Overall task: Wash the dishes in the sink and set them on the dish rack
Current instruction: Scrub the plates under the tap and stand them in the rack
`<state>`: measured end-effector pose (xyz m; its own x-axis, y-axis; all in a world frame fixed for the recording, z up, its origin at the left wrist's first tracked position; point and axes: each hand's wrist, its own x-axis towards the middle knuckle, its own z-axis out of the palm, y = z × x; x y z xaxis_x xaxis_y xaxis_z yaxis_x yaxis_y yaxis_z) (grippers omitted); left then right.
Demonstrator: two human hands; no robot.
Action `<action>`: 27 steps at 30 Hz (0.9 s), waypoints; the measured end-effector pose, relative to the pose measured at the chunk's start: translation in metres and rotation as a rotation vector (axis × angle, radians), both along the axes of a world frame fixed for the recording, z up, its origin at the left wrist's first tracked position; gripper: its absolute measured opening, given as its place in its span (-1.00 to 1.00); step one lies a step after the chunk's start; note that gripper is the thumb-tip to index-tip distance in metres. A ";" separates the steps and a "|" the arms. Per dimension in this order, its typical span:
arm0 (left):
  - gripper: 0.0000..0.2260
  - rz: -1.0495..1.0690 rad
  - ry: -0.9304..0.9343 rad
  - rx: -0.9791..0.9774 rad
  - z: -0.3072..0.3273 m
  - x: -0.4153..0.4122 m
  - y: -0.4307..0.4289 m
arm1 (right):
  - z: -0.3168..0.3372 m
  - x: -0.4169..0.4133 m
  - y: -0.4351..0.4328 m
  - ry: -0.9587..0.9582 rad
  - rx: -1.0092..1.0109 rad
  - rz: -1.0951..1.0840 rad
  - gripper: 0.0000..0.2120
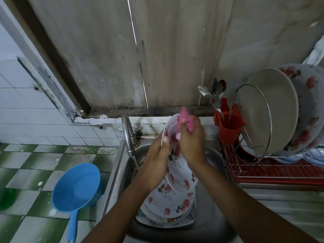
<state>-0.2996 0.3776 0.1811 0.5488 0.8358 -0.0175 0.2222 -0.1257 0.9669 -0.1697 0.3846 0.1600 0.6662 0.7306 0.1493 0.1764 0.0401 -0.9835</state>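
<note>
Over the steel sink (213, 213) I hold a white plate with red flowers (178, 165) tilted nearly on edge. My left hand (156, 163) grips its left rim, thumb on the front. My right hand (191, 142) grips a pink sponge (186, 120) and presses it against the plate's upper face. Below, a stack of similar flowered plates (168, 206) lies in the sink. At the right, the wire dish rack (245, 165) on a red tray holds several upright plates (273, 109).
A thin stream runs from the steel tap (128, 135) at the sink's left. A red cutlery cup (228, 127) with spoons and forks hangs on the rack's left end. A blue ladle-shaped scoop (75, 188) and a green item (7, 197) lie on the green-white tiled floor at left.
</note>
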 end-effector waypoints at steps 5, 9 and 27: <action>-0.52 0.028 -0.057 -0.064 -0.004 -0.003 0.010 | 0.008 -0.004 -0.006 -0.091 0.048 0.133 -0.91; -0.68 0.029 0.017 -0.045 0.004 0.002 0.002 | 0.016 -0.002 -0.002 0.065 -0.038 0.104 -0.86; -0.55 0.118 -0.059 0.049 0.006 0.005 0.013 | 0.024 -0.029 -0.017 0.036 0.032 0.175 -0.83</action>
